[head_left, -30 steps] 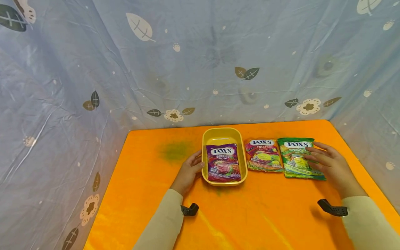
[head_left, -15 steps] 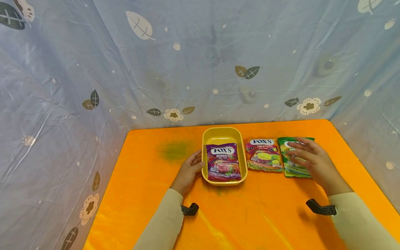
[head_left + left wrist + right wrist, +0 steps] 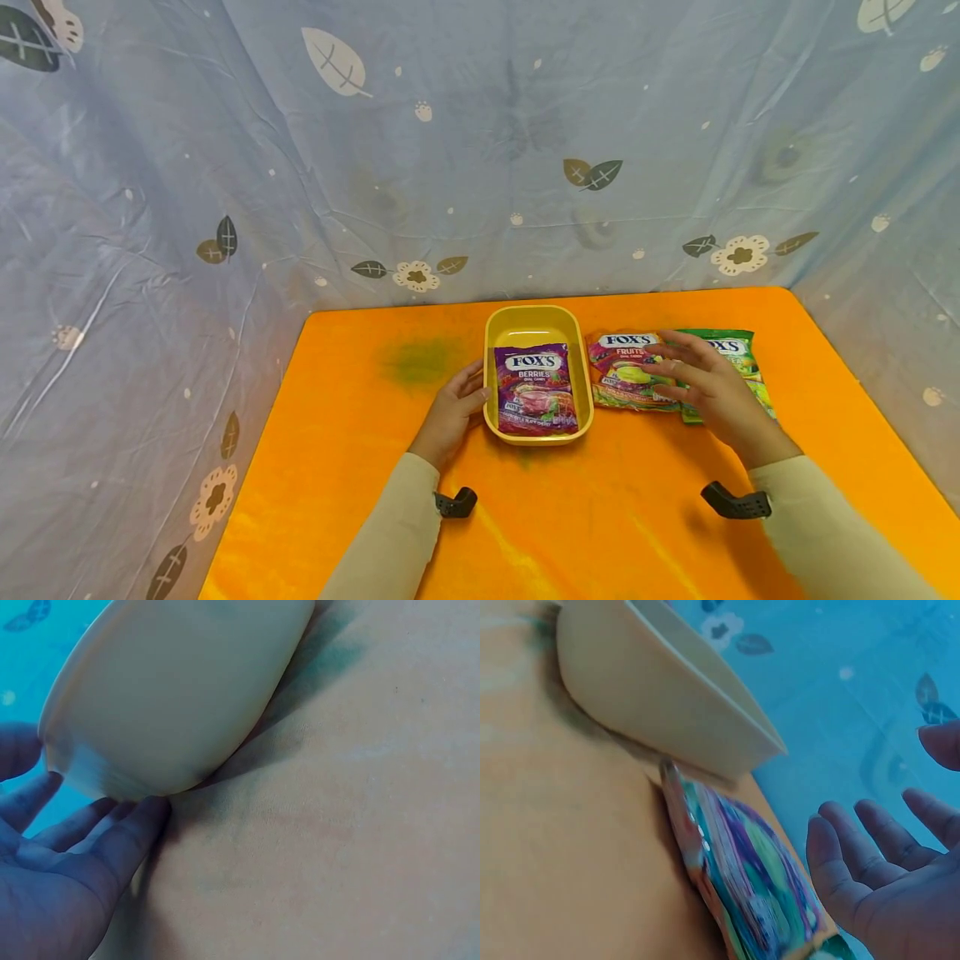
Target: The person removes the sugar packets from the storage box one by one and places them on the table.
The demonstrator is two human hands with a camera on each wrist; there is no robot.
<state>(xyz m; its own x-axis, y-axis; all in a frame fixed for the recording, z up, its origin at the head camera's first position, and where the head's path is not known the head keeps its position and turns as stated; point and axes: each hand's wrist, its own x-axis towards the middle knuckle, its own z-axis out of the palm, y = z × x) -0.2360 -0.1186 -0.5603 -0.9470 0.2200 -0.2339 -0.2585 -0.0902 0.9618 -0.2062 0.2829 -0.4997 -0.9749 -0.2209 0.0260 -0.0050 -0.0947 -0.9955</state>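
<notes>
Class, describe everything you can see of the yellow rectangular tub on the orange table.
The yellow, round-cornered rectangular tub looks like smooth plastic, with plain sloping walls and a lipped rim. Open at the top, it stands upright on the flat orange table, its long sides running front to back. A shiny purple bag marked FOX'S BERRIES lies inside, toward the near end. The person's bare left hand touches the tub's left side from outside.

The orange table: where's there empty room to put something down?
The orange table has two big bare patches: the left side, between the blue curtain and left sleeve, and the near middle, between that and the right sleeve. Beyond that it's crowded: the yellow tray, Fruits bag and green bag sit side by side, the right hand over the bags.
</notes>
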